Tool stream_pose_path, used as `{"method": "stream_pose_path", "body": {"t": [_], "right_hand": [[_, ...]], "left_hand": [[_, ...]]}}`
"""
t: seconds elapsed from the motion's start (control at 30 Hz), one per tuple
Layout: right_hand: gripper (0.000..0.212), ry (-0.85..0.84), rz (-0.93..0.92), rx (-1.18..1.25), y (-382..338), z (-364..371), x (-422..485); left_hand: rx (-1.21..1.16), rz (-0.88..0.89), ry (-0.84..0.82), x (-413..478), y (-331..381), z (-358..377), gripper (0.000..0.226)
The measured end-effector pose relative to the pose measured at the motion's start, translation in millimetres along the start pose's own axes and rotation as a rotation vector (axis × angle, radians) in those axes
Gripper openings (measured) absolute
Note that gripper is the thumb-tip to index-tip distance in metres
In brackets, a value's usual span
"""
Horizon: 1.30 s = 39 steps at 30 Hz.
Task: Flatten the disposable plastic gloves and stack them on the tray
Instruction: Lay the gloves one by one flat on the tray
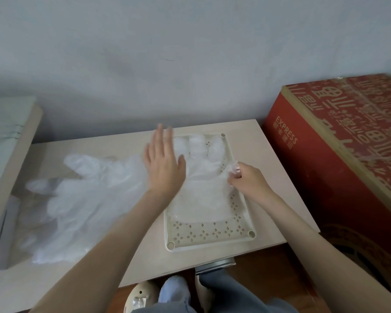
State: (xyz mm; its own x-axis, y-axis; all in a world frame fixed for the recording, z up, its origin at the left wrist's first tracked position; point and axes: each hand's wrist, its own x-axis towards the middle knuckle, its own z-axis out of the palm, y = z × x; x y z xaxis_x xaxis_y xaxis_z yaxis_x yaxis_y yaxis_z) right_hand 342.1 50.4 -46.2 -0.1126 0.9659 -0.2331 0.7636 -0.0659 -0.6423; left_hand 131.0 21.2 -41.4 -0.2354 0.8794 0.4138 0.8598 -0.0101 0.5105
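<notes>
A red express carton stands right of your low table. Loose plastic gloves lie heaped on its left. A cream perforated tray holds one glove spread flat. Your left hand rests on it with straight fingers, and your right hand pinches its thumb.

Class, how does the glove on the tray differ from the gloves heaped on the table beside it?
The glove on the tray lies spread flat; the heaped gloves overlap in a rumpled pile. The first rests on the tray, the heap on the table. The left hand presses the first, the right hand pinches its thumb; neither holds the heap. Both are clear plastic.
</notes>
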Motion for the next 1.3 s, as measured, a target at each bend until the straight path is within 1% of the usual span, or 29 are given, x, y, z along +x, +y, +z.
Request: {"method": "stream_pose_path", "body": {"t": [0.03,0.07,0.13,0.17,0.23,0.3,0.37,0.43,0.47,0.53,0.6,0.67,0.77,0.83,0.93,1.03,1.13,1.2,1.3], "right_hand": [[0.009,-0.004,0.003,-0.008,0,1,0],[0.008,-0.008,0.005,-0.02,-1,3,0],[0.011,-0.005,0.009,-0.031,-3,5,1],[0.014,0.003,0.01,-0.03,-3,5,2],[0.019,0.021,0.009,-0.018,-3,5,2],[0.019,0.05,0.01,-0.013,0,4,4],[0.015,0.113,0.028,-0.039,2,-2,4],[0.007,0.219,0.031,-0.087,-1,-10,6],[0.009,0.277,0.001,-0.113,-5,-13,8],[0.021,0.341,-0.105,-0.135,-19,-14,13],[0.027,0.31,-0.215,-0.15,-34,-8,20],[0.031,0.218,-0.283,-0.18,-45,5,28],[0.042,0.103,-0.298,-0.276,-52,26,43],[0.045,0.101,-0.28,-0.284,-54,37,54],[0.037,0.127,-0.271,-0.288,-54,45,68],[0.022,0.148,-0.253,-0.239,-56,46,75],[0.007,0.146,-0.251,-0.188,-57,46,81],[0.011,0.118,-0.237,-0.07,-58,44,80],[0.014,-0.051,-0.17,0.136,-57,40,74]], "left_hand": [[0.075,0.115,-0.079,-5,5,1,0.056],[0.169,0.209,-0.209,-9,7,2,0.053],[0.361,0.279,-0.483,-17,6,7,0.061],[0.431,0.276,-0.564,-19,2,10,0.067],[0.543,0.265,-0.654,-22,-7,18,0.075],[0.587,0.255,-0.698,-23,-15,24,0.077],[0.602,0.251,-0.714,-24,-20,26,0.077],[0.606,0.254,-0.711,-25,-20,27,0.078],[0.609,0.258,-0.71,-25,-19,27,0.079],[0.614,0.271,-0.701,-23,-16,25,0.08],[0.602,0.286,-0.67,-20,-13,23,0.082],[0.591,0.297,-0.64,-17,-11,21,0.079],[0.584,0.316,-0.622,-11,-12,18,0.068],[0.577,0.336,-0.632,-7,-14,18,0.064],[0.577,0.375,-0.652,-6,-16,20,0.063],[0.581,0.39,-0.682,-8,-21,23,0.07],[0.591,0.403,-0.681,-10,-26,25,0.083],[0.605,0.409,-0.676,-11,-26,26,0.083],[0.606,0.402,-0.682,-10,-24,26,0.072]]}}
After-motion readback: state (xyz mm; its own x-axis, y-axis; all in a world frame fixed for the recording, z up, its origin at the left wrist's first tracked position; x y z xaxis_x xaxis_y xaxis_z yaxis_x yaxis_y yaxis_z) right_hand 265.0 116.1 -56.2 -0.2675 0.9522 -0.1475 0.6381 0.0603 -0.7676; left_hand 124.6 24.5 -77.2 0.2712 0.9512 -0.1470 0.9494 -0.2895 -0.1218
